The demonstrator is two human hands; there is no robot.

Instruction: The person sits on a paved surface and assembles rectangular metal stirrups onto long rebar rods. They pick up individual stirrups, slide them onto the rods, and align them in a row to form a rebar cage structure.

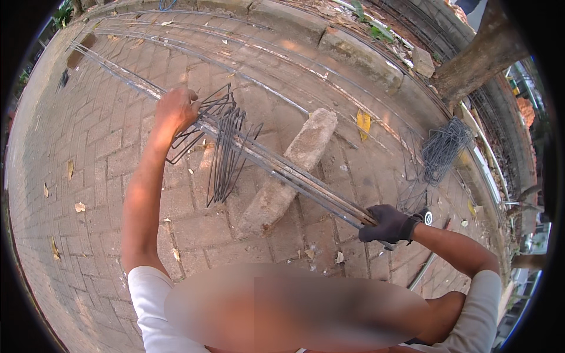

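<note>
A bundle of long steel rods [318,187] slants from the far left down to the near right. My bare left hand [176,110] is closed over the bundle's farther part, beside several bent wire stirrups [223,159] that hang around the rods. Whether its fingers also pinch a stirrup is hidden. At the near right end, my right hand [385,223], in a dark glove, is wrapped around the rod ends. A long rough concrete block [312,135] lies crosswise beneath the rods, between my two hands.
More long rods [259,89] stretch over the brick paving, toward the stone curb [359,56]. A heap of wire stirrups [444,150] sits at the right, near a tree trunk [485,56]. A small round white-rimmed object [428,217] is beside my right wrist. Dry leaves are scattered about.
</note>
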